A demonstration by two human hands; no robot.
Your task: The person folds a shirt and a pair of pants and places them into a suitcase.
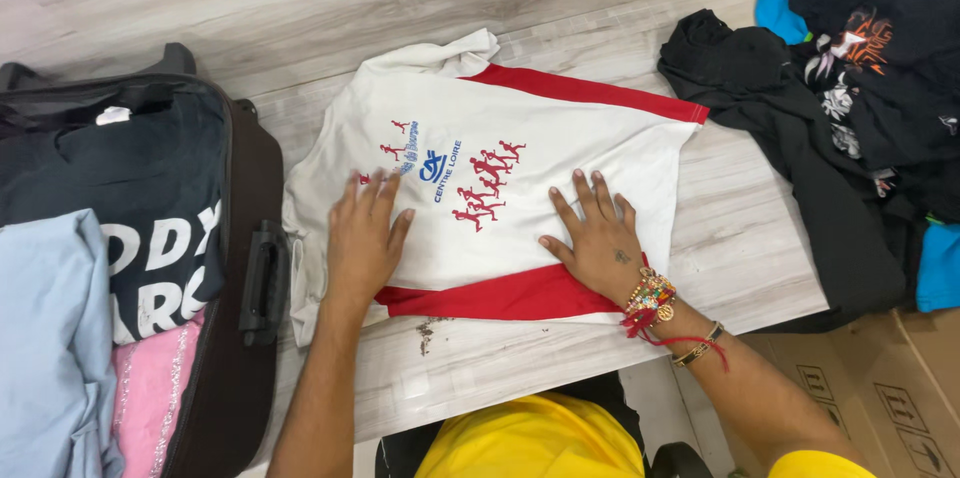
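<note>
On the table, both hands flat on shirt, suitcase left

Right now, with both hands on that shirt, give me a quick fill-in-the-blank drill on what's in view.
1. Both the left hand and the right hand lie flat on the white shirt with ____ stripes.
2. The open suitcase lies on the person's ____ side.
3. The pile of dark clothes lies on the person's ____ side.
4. The bracelets are on the ____ wrist.

Missing words: red; left; right; right
</note>
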